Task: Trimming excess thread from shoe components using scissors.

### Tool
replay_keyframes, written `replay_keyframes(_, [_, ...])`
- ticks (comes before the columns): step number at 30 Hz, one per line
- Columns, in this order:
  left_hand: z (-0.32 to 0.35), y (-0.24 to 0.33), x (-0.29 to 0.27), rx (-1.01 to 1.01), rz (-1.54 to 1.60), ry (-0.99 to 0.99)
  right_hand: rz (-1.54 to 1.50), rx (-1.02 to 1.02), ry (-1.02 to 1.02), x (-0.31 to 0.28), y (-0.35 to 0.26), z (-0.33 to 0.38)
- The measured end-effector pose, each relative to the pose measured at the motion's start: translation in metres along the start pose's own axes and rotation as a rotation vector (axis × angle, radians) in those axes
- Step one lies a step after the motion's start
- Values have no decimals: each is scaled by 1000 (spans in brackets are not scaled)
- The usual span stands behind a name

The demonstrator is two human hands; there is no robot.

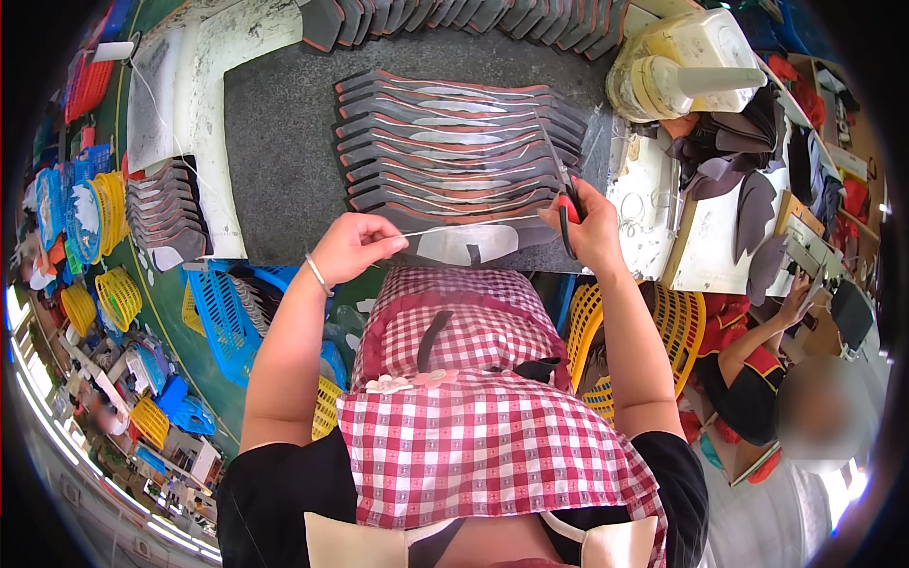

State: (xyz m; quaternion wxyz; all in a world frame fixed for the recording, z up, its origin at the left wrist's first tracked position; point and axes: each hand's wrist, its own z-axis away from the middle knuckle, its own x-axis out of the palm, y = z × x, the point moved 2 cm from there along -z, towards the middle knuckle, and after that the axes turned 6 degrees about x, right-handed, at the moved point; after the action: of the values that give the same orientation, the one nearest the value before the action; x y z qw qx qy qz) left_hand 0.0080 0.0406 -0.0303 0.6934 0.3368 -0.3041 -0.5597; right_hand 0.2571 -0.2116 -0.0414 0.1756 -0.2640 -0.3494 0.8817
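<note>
My left hand (354, 250) is closed in a pinch on one end of a thin white strip (473, 225), which runs nearly straight toward my right hand. In my right hand (597, 227) is a pair of scissors (568, 210) with red and black handles, its blades pointing away from me. Whether the right fingers also grip the strip I cannot tell. Below the strip lies the nearest dark grey shoe-upper-like piece (464, 244), with a pale patch in its middle. Beyond it, similar curved pieces (454, 137) with red edges overlap in a fanned row.
The dark work board (275, 170) carries another row of pieces (464, 17) at its far edge. A glue-stained pot (677, 66) stands far right, beside dark cut pieces (739, 151). Baskets, one blue (222, 317), one yellow (677, 331), flank my lap. A co-worker (748, 379) sits right.
</note>
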Motion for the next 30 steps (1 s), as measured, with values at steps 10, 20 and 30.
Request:
replay_keyframes(10, [-12,-9,-12,-77,-283,81,253,-85,119,21,-9,-9])
replay_keyframes(20, [-39,-2,-17,-187,-748,269,774,-318,225,25,-27,-8])
replay_keyframes(30, [-19,-9,-27,-92,-519,289,1017,-746,-4,65,-90,2])
